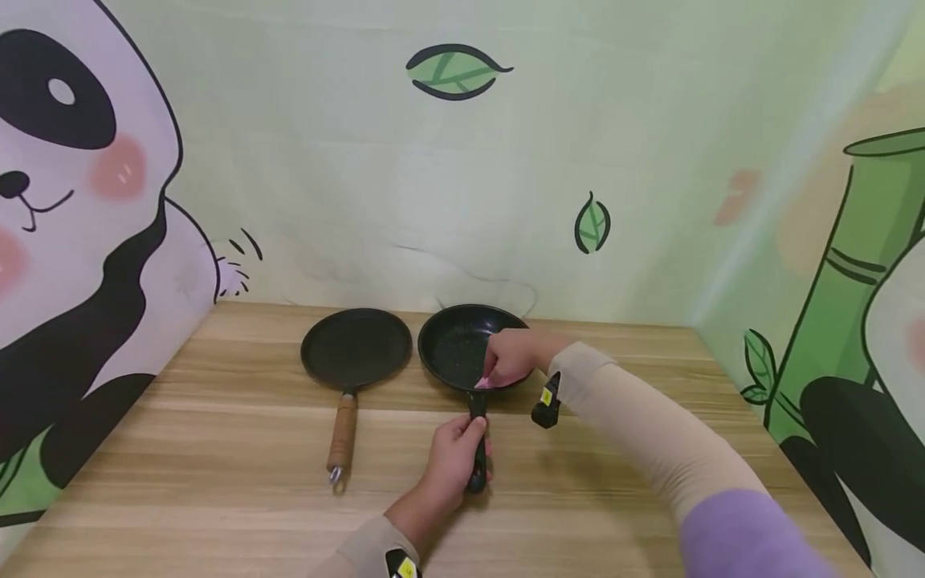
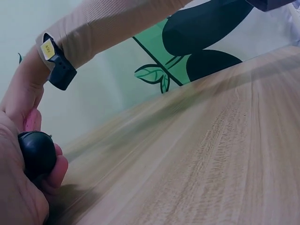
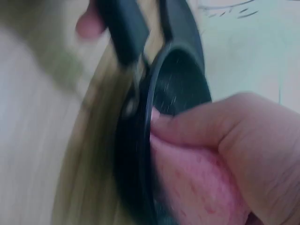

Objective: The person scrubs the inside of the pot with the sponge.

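Head view: pale striped wood-grain table carries both pans. Round black deep-sided frying pan looks to rest on it at the far middle, black handle toward the person. Should be stiff, moderately heavy, front-loaded; coating probably slick. Best hold: mid-handle; rim gives little to grab. As a container, it has the right hand's fingers and a pad inside, at the near wall by the handle joint. Pale flecks show on its inner surface; can't tell specks from glints.

Just to its left: round black flat griddle pan with a turned brown wooden handle and metal hanging ring. Low rim, so it would hold little. Likely rigid, plate-heavy; take it by the wood. Neither hand is on it.

Left hand wraps the frying pan's handle, thumb along the top. Right hand pinches the pad; its far fingers are hidden in the right wrist view.

Smallest: pink speckled sponge-like pad, against the inner wall near the rim. Should be light, soft, squashable; thumb-and-finger pinch suits it. Wet or dry: can't tell.
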Demonstrator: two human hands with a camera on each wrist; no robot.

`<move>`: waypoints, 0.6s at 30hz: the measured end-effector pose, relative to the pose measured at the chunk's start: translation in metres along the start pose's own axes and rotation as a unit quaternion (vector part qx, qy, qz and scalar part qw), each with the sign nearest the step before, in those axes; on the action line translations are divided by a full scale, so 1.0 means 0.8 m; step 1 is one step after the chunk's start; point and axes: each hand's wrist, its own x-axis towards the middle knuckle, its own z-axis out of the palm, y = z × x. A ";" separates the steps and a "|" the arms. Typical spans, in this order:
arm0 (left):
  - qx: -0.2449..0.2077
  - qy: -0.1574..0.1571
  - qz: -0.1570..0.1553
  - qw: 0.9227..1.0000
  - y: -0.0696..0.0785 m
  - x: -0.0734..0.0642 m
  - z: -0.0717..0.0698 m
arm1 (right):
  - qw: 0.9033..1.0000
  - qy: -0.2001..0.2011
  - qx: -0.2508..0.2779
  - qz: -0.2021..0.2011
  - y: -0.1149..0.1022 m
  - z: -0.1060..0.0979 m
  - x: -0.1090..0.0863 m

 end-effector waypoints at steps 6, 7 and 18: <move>-0.006 -0.003 0.007 1.000 0.002 0.002 0.000 | 0.998 0.017 0.060 -0.030 -0.010 0.003 0.006; -0.006 -0.003 0.006 1.000 0.002 0.002 -0.001 | 0.996 0.022 0.075 -0.040 -0.010 0.005 0.008; 0.003 -0.004 0.005 1.000 0.003 0.002 0.000 | 0.960 0.115 0.249 -0.056 -0.014 0.032 0.044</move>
